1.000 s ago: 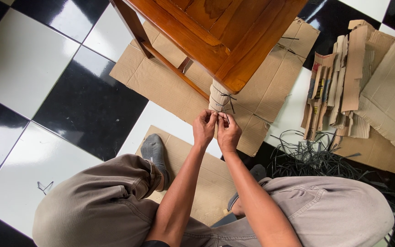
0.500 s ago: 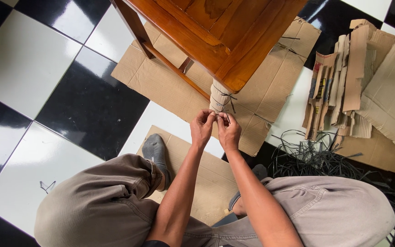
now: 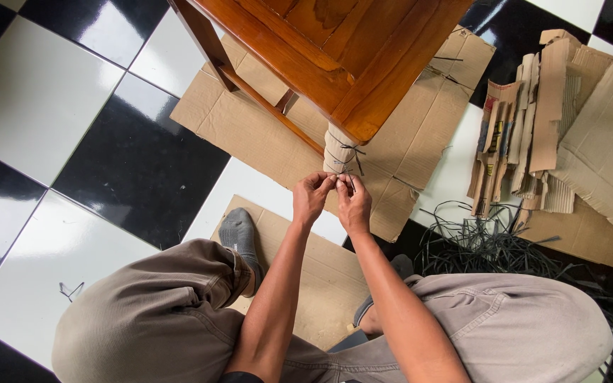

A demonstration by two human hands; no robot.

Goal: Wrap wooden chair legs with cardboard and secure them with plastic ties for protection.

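Note:
A wooden table stands over flattened cardboard. Its near leg is wrapped in brown cardboard tied round with thin black straps. My left hand and my right hand meet at the bottom of this wrapped leg. Both pinch the ends of a black strap between thumb and fingers. The strap itself is mostly hidden by my fingers.
Flat cardboard sheets lie on the black and white tiled floor. A heap of folded cardboard pieces sits at the right. Loose black straps pile near my right knee. My socked foot rests on another sheet.
Both hands stay at the base of the wrapped leg, with only a slight shift of the fingers on the strap.

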